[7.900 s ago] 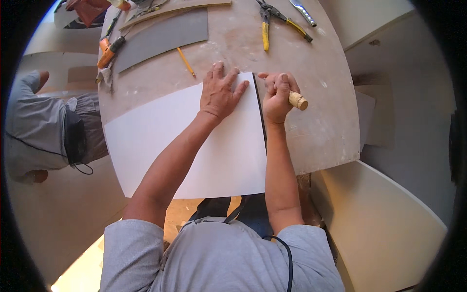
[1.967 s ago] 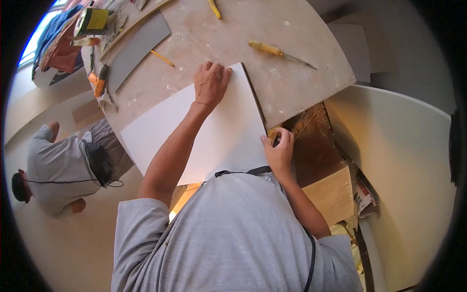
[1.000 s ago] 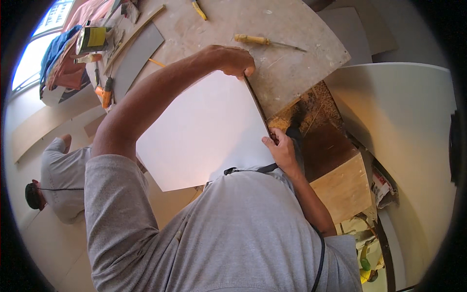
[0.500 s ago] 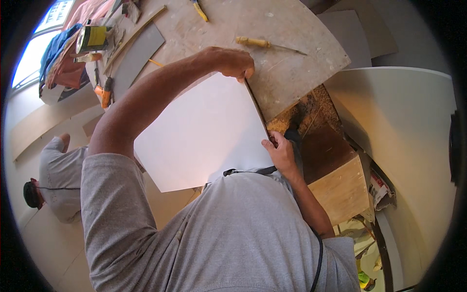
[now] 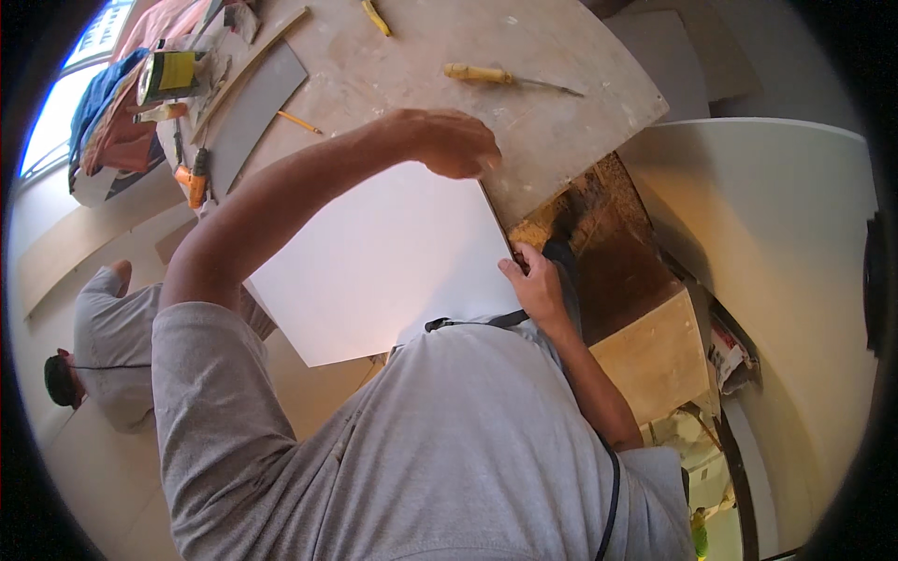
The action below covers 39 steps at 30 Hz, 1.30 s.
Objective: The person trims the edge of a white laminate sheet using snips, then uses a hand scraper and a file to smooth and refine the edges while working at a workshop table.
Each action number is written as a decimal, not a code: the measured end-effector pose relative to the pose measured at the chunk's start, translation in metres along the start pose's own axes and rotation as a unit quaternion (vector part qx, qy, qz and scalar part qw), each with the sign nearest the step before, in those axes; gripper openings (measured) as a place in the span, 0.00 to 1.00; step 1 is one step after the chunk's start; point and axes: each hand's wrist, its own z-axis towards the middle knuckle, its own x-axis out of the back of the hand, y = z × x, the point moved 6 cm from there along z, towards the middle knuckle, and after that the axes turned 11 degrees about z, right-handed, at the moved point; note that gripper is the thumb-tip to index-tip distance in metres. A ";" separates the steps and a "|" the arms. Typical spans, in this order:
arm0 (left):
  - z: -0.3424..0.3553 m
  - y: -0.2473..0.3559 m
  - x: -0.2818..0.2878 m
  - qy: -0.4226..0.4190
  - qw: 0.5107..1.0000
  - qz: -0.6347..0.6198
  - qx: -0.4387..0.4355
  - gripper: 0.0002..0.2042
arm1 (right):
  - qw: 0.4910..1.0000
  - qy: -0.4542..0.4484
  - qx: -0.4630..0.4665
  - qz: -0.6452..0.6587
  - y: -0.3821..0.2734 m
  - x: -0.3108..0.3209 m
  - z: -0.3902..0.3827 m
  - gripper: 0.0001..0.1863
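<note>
- Far left: one co-worker, partly hidden behind the person's left sleeve.
- Upper left: one can with a yellow label; the articles crowded around it cannot be counted.
- Below the can: one orange drill, its outline hard to make out.
- Next: one wooden strip, one grey panel and one pencil on the tabletop.
- Top edge: one yellow handle, cut off by the frame.
- Centre: one white board, lying at the near side of the tabletop; far edge partly covered by the left forearm, near edge by the shirt.
- Hands, two. Left hand: at the board's far right corner, fingers curled, fingertips blurred; grip cannot be confirmed.
- Beyond it: one yellow-handled tool, thin shaft pointing right.
- Right hand: partly closed on the board's right edge, thumb on top, other fingers mostly hidden.
- Far right: one large pale panel, its outer end lost in the dark rim.
</note>
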 end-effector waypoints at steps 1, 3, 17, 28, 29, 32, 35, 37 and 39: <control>0.003 0.012 -0.004 -0.010 0.999 -0.034 -0.017 0.11 | 1.000 -0.002 0.006 -0.002 0.000 0.000 0.000 0.24; 0.015 0.026 -0.003 0.019 0.999 -0.011 -0.045 0.10 | 1.000 -0.002 0.010 -0.005 0.001 0.000 0.000 0.24; 0.065 0.020 -0.036 -0.230 0.970 0.002 -0.075 0.09 | 1.000 -0.011 0.004 0.026 0.005 -0.001 -0.004 0.20; 0.050 0.034 0.065 0.345 0.929 -0.136 0.012 0.07 | 0.998 0.034 0.059 -0.010 -0.003 0.000 -0.006 0.19; 0.064 0.045 0.072 0.326 0.930 -0.170 -0.003 0.08 | 0.999 0.024 0.047 0.006 -0.001 0.000 -0.006 0.19; 0.099 0.092 0.085 0.325 0.915 -0.225 -0.081 0.12 | 0.999 -0.015 0.027 0.041 0.008 -0.002 -0.004 0.22; 0.108 0.146 0.072 0.378 0.911 -0.152 -0.059 0.14 | 0.999 -0.012 0.021 0.020 0.024 -0.006 0.000 0.21; 0.090 0.174 0.064 0.471 0.879 -0.064 -0.051 0.17 | 0.985 0.039 0.141 0.096 0.022 -0.010 0.004 0.20; 0.063 0.182 0.035 0.403 0.890 -0.209 -0.042 0.24 | 0.948 0.091 0.248 0.177 0.020 -0.004 -0.001 0.19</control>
